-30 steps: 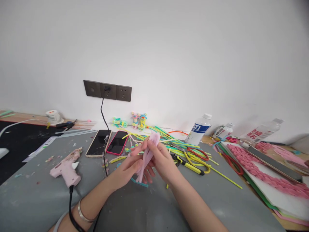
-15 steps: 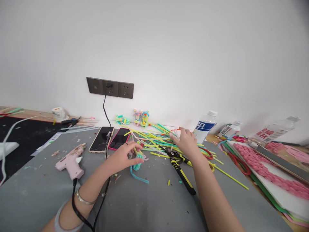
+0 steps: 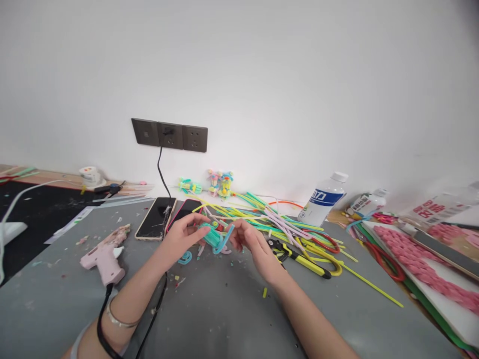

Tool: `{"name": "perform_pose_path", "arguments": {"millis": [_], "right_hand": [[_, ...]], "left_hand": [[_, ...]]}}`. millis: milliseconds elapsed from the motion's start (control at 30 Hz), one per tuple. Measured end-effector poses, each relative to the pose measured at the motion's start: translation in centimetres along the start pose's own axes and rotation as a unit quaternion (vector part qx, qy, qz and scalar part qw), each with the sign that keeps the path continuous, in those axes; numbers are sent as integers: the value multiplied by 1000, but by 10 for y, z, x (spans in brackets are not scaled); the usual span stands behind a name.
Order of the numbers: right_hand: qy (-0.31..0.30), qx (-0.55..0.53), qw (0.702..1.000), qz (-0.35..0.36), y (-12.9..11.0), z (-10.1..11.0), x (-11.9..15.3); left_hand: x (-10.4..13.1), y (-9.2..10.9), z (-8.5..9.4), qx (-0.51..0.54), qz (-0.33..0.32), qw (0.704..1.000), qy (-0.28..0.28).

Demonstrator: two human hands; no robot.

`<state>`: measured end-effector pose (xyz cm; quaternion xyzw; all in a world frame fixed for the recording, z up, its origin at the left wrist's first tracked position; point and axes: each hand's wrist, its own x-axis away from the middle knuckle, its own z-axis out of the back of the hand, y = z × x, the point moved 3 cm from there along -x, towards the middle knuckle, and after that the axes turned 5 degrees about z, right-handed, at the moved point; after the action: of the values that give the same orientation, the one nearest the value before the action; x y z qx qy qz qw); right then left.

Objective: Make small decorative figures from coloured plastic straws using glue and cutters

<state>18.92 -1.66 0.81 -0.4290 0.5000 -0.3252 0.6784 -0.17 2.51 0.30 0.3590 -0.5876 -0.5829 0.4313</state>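
Observation:
Near the middle of the grey mat, my left hand (image 3: 186, 238) grips a small teal pipe-cleaner piece (image 3: 211, 236) between thumb and fingers. A light blue strip (image 3: 223, 240) sticks up from its right end. My right hand (image 3: 251, 241) is just right of the piece, its fingers bent and close together at the blue strip; whether they pinch it is hard to make out. A curled blue piece (image 3: 185, 258) lies below my left hand. Yellow-and-black pliers (image 3: 305, 262) lie right of my right hand, beside a pile of coloured pipe cleaners (image 3: 269, 219).
A pink glue gun (image 3: 107, 254) with a black cord lies at the left, near a phone (image 3: 155, 219) and a pink-edged phone (image 3: 184, 212). Small figures (image 3: 220, 183) stand by the wall. A bottle (image 3: 324, 199) stands back right, before pink braided material (image 3: 422, 259) on white sheets.
My right hand has come from the pile to the teal piece, which has been raised and tilted sideways in my left hand. The pliers now lie further right and turned.

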Motion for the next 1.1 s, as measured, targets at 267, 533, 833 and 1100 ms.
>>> {"name": "perform_pose_path", "arguments": {"millis": [267, 533, 833, 1100], "right_hand": [[-33, -28, 997, -56, 5, -3, 0], [5, -55, 997, -56, 0, 8, -4], [60, -57, 997, -9, 0, 18, -10], [58, -75, 995, -33, 0, 20, -9]], "left_hand": [[4, -1, -13, 60, 58, 996, -27], [5, -3, -16, 35, 64, 993, -95], [9, -1, -21, 103, 94, 982, -128], [11, 0, -21, 158, 96, 971, -154]]}}
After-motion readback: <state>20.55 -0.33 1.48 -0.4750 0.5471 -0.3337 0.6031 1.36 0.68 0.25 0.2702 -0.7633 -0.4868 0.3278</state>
